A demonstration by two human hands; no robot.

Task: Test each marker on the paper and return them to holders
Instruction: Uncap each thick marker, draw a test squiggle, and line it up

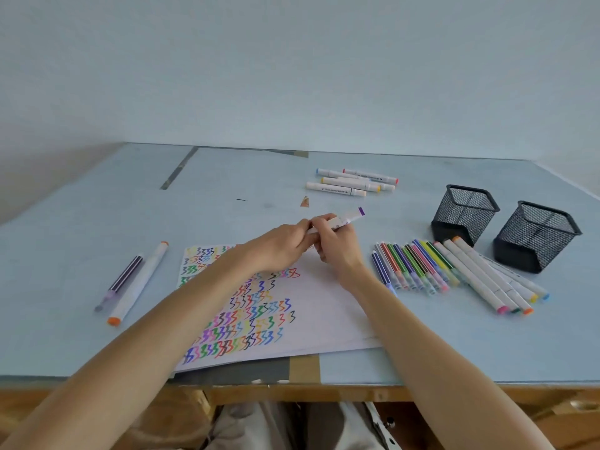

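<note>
Lap: grey trousers (pixel 246 427) show below the tabletop's near edge, closest to the camera.
Tabletop: pale blue surface (pixel 97 222) with a wooden front edge and strips of tape at the near and far sides.
Paper: white sheet (pixel 324 313) lies at the centre front of the tabletop, its left half filled with rows of coloured zigzag marks; both forearms cross above it.
Left hand: left hand (pixel 276 246) hovers over the far end of the paper, fingers curled and pinching the near end of the purple-capped marker.
Right hand: right hand (pixel 337 246) is just beside the left one, fingers wrapped round the marker's barrel.
Held marker: purple-capped marker (pixel 352 217) is white-bodied, gripped by both hands, with its purple end pointing up and to the right, off the tabletop.
Left pair: an orange-tipped marker (pixel 139 284) and a thin dark striped pen (pixel 121 280) lie side by side on the tabletop, left of the paper.
Far group: four white markers (pixel 350 183) lie loosely together near the far edge.
Right row: thin coloured pens (pixel 410 267) lie side by side right of the paper, with several thick white markers (pixel 483 277) just beside them.
Holders: two black mesh holders (pixel 464 212) (pixel 535 235) stand near each other at the right, behind the right row; no markers show above their rims.
</note>
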